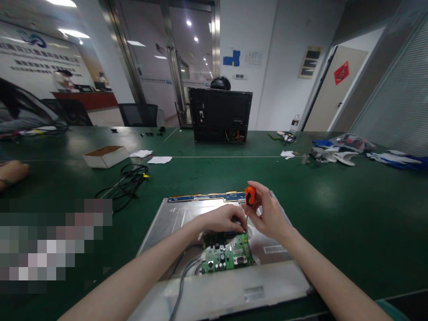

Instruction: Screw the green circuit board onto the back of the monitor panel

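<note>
head view: the right hand is closed around a screwdriver with an orange handle, held nearly upright, handle at the top between thumb and fingers, its thin dark shaft running down to the upper right corner of a green circuit board. the left hand lies palm down just left of the shaft, fingers curled narrow and pressing on the far edge of the circuit board beside the tip (whether they pinch anything small cannot be told). the circuit board sits on the silver metal back of a flat display panel, which lies face down on the green table directly in front of the person; grey cables run from the board's left side toward the near edge of the panel, and a blue strip runs along the panel's far edge. a white label is stuck on the panel right of the board. farther back, near the middle of the table, a black monitor housing stands upright with its open back toward the camera. to the left lie a coil of black cable, a shallow cardboard box and a few white paper scraps. at the far left edge another person's hand rests on the table. on the far right lie white and blue pieces, well apart from the panel.
</note>
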`<state>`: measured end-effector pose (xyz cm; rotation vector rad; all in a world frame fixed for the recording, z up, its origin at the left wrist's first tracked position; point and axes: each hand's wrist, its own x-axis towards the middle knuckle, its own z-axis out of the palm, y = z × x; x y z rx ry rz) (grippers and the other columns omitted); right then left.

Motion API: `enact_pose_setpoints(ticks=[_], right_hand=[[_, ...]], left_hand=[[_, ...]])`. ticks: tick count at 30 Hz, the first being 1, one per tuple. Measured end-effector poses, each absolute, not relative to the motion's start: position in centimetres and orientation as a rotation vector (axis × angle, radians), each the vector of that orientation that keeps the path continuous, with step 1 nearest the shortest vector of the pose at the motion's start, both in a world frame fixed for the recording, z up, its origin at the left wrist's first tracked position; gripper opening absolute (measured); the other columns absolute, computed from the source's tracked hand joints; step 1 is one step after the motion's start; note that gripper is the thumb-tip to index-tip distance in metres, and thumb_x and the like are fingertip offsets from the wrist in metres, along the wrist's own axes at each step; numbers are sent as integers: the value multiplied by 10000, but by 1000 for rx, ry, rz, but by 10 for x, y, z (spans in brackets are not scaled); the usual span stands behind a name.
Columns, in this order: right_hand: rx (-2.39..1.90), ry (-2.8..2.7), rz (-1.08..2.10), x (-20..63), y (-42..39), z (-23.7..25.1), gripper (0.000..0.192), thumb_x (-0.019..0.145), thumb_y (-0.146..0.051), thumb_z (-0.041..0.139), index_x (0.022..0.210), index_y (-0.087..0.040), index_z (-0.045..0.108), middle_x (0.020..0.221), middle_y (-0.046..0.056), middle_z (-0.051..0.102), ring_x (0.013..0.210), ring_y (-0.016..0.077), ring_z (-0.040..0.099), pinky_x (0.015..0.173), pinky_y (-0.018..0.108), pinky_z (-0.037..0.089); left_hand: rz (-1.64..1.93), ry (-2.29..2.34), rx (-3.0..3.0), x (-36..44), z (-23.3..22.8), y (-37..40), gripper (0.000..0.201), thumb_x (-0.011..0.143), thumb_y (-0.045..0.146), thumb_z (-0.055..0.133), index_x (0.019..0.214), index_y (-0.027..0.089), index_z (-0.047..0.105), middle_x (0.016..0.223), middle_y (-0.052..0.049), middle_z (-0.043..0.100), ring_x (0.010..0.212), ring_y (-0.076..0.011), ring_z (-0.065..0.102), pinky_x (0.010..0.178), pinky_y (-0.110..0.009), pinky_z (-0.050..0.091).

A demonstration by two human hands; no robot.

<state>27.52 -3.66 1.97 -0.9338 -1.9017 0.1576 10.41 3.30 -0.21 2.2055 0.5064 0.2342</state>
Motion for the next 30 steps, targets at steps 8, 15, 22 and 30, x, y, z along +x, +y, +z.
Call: enact_pose_setpoints(ticks=[8, 15, 22, 30], right_hand=[[-928, -1831, 132, 274, -34, 15, 502, 848, -262, 598, 1265, -256, 319, 737, -38, 526, 503, 101, 513, 454, 206, 420], [-895, -1824, 80, 275, -33, 13, 518, 824, -225, 605, 1246, -261, 308, 745, -27, 544, 527, 113, 527, 451, 203, 429], [-857, -1881, 145, 277, -36, 17, 555, 812, -170, 555, 1293, -257, 292, 847, 33, 608, 667, 163, 604, 513, 247, 475], [-908, -1830, 82, 274, -37, 20, 527, 808, -183, 577, 1261, -258, 318, 724, -25, 572, 496, 112, 528, 444, 207, 425]], left_hand=[[236, 481, 2175, 103, -7, 34, 139, 760, 133, 674, 874, 163, 748, 823, -10, 697, 768, -161, 602, 713, -230, 441], [254, 495, 2170, 103, -7, 34, 135, 739, 112, 674, 856, 150, 731, 809, -4, 685, 750, -156, 598, 700, -231, 437], [273, 521, 2184, 103, -4, 33, 92, 723, 113, 694, 800, 162, 706, 790, 18, 662, 755, -148, 581, 699, -220, 433], [258, 523, 2203, 104, -4, 34, 89, 722, 115, 681, 793, 164, 702, 773, 25, 658, 735, -143, 578, 692, -217, 436]])
